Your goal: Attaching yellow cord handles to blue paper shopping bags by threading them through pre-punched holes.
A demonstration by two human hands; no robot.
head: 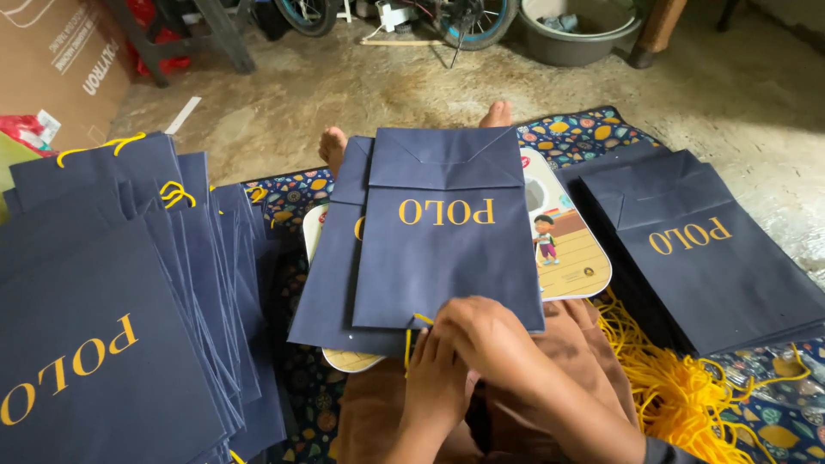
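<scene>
At centre frame, both the left hand [438, 378] and right hand [490, 339] pinch a yellow cord [418, 320] at the bottom edge of a navy paper bag [447, 249], fingers pressed together.

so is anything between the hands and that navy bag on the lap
Nothing visible. Both the left hand and right hand already rest on the bottom edge of the navy paper bag, at its yellow cord.
</scene>
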